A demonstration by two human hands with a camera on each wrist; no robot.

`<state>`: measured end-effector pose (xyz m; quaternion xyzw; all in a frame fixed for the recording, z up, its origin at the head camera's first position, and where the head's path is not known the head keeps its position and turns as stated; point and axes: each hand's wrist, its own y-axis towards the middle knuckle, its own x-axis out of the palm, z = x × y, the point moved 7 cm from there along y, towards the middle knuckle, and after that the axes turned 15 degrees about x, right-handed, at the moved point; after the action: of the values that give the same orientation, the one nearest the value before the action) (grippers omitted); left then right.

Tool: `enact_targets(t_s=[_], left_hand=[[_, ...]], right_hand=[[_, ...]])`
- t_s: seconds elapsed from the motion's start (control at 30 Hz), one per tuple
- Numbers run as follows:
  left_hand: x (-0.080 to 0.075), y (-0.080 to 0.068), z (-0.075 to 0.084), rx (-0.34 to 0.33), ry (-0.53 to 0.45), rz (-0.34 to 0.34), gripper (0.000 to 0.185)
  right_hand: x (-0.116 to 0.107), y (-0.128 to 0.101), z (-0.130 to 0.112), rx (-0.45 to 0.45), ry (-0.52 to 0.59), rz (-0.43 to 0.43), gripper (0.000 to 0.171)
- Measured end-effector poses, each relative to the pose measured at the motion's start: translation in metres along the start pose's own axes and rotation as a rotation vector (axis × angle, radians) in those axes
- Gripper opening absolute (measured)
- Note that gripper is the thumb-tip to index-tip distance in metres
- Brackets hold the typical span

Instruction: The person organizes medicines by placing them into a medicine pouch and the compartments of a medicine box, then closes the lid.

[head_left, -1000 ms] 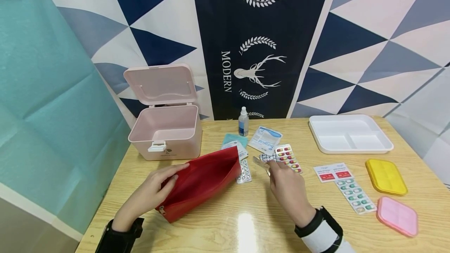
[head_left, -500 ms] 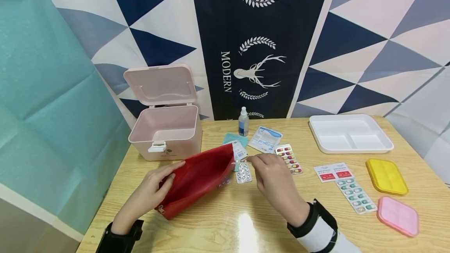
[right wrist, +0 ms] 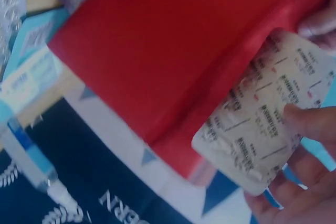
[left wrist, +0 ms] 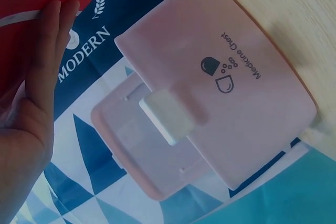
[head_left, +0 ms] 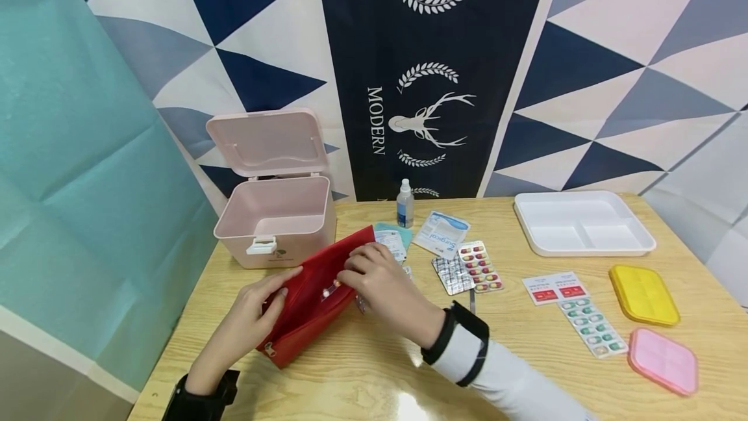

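a red pouch [head_left: 315, 291] is seen lying open on the desk [head_left: 526, 356], left of frame centre, just in front of the pink medicine chest [head_left: 274, 219] w/ its lid raised. the pouch's near left edge is held by the left hand [head_left: 257, 307], fingers [left wrist: 50, 40] fairly straight and laid along the fabric. a blister pack [right wrist: 268, 129] is pinched by the right hand [head_left: 380, 281] at the pouch mouth, thumb on its printed foil back, fingers curled behind; the pack sits partly inside the opening. more blister packs [head_left: 467, 268], a sachet [head_left: 441, 232] and a small bottle [head_left: 404, 203] are seen at mid frame; a white tray [head_left: 584, 249] at upper right.
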<state>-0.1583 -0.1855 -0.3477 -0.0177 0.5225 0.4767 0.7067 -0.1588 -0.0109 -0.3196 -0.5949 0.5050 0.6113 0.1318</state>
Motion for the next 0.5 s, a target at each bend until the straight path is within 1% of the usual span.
enact_targets(t_s=[0.1, 0.23, 0.37, 0.5], left_hand=[[0.001, -0.001, 0.000, -0.017, -0.023, 0.004, 0.041], [0.001, -0.002, -0.002, -0.035, -0.043, 0.012, 0.040], [0.000, -0.005, -0.004, -0.051, -0.035, 0.022, 0.040], [-0.003, -0.006, -0.005, -0.056, -0.007, 0.041, 0.040]], right_hand=[[0.019, 0.005, -0.005, -0.038, -0.035, -0.068, 0.025], [0.038, 0.008, -0.008, -0.064, -0.089, -0.139, 0.025], [0.047, 0.008, -0.008, -0.079, -0.125, -0.188, 0.024], [0.051, 0.007, -0.007, -0.085, -0.136, -0.222, 0.023]])
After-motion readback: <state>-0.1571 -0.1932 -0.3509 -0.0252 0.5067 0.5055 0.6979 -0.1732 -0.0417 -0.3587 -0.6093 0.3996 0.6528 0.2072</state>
